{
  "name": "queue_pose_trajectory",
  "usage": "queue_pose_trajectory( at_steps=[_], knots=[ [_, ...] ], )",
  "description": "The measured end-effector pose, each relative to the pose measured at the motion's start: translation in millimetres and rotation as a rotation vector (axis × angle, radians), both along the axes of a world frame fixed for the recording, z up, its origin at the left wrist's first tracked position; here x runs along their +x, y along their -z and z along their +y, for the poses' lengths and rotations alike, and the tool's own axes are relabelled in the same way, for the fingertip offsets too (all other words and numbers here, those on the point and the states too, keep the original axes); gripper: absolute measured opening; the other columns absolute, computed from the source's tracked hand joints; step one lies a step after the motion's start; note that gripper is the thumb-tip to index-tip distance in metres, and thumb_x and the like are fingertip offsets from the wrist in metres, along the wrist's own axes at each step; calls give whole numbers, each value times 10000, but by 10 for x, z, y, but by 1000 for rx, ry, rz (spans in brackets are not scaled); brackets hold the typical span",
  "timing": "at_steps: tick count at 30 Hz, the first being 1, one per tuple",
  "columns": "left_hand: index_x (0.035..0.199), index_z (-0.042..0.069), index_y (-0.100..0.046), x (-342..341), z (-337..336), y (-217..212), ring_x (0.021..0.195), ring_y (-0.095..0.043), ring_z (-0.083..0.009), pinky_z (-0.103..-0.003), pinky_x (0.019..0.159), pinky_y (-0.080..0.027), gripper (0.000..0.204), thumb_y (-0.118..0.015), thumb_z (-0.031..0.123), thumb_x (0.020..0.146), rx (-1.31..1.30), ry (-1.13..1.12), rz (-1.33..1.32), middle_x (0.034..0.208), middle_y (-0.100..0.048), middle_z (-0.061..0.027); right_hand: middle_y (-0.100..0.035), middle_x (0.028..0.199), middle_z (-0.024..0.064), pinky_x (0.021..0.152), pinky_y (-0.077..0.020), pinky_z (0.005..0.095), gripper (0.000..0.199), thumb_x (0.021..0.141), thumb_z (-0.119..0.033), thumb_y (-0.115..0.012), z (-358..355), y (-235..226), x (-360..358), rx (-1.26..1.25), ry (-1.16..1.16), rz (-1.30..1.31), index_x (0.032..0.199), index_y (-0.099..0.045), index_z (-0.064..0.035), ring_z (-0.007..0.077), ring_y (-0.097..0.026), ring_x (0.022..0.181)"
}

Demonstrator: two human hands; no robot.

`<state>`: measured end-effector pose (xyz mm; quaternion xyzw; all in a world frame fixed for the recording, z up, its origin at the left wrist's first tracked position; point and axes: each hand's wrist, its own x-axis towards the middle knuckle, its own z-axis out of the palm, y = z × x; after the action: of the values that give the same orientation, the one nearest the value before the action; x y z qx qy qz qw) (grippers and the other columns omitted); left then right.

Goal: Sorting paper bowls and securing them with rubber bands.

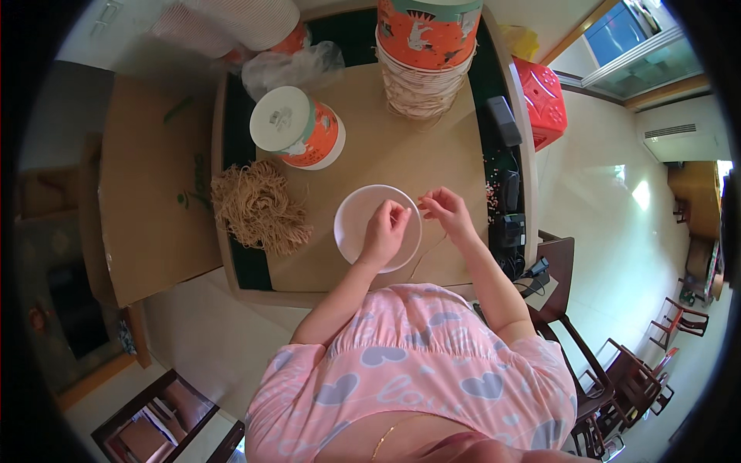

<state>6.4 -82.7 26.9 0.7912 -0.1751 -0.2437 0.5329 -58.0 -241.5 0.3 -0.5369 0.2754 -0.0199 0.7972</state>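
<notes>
A white paper bucket point(351, 224), its open mouth facing up, stands on the cardboard-covered table in front of me. Over its right side is my left hand point(384, 234), its fingers pinched together; whatever they hold is too small to make out. My right hand point(448, 214) is just beyond the bucket's right rim, thumb and fingers closed on a thin tan string point(421, 261) that trails down toward the table's near edge. Left of the bucket lies a tangled heap of the same tan string point(258, 207). The hands are close but apart.
Behind the heap sits an upside-down orange-and-green paper bucket point(315, 139). A tall stack of buckets point(424, 65) with strings stands farther back, beside a clear plastic bag point(297, 68). Black adapters point(509, 189) line the right edge. A large cardboard box point(158, 185) adjoins the left.
</notes>
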Motion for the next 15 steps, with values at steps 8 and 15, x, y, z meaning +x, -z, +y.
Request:
queue_pose_trajectory(
  at_steps=[8, 15],
  knots=[
    [1150, 30, -466, -234, 96, -124, 873, -645, -293, -389, 717, -528, 409, -632, 69, 778, 101, 45, -188, 994, -622, -156, -666, 948, 73, 717, -528, 244, 82, 918, -71, -582, 373, 19, -119, 75, 44, -93, 952, -578, 4, 119, -631, 867],
    [1250, 5, -471, -190, 303, -487, 900, -659, -234, -335, 751, -529, 492, -546, -37, 766, 1, 15, -28, 1014, -646, -147, -647, 913, 77, 698, -538, 275, 145, 825, -10, -663, 607, -357, -42, -519, 109, -195, 962, -621, -29, 167, -649, 825]
  ],
)
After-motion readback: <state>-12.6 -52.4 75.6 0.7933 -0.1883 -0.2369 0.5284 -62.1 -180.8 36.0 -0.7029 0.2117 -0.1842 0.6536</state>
